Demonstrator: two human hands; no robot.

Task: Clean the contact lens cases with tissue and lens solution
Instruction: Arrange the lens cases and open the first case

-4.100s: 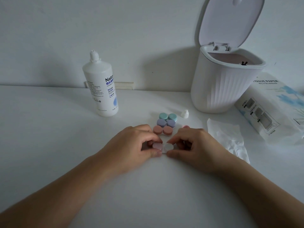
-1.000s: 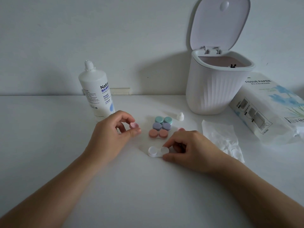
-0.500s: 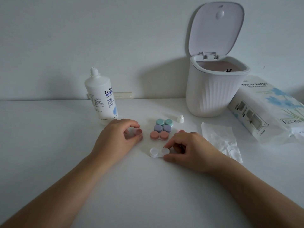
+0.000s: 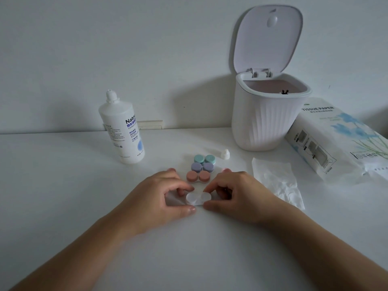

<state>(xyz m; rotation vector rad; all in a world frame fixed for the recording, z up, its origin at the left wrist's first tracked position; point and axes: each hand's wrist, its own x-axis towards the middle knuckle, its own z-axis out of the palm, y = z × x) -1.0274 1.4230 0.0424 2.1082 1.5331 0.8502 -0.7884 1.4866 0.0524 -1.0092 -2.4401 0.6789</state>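
Near the table's (image 4: 63, 206) front, an open lens case (image 4: 198, 198), flanked by the left hand (image 4: 159, 203) and the right hand (image 4: 237, 198). Just behind, three capped cases (image 4: 202, 168) in a row running back; farther left, a solution bottle (image 4: 121, 131). To the right, a tissue (image 4: 279, 181); behind it, an open bin (image 4: 268, 114) and, rightmost, a tissue pack (image 4: 340, 139).

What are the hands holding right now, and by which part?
Both hold the clear lens case: left hand pinches its left cup, right hand its right cup.
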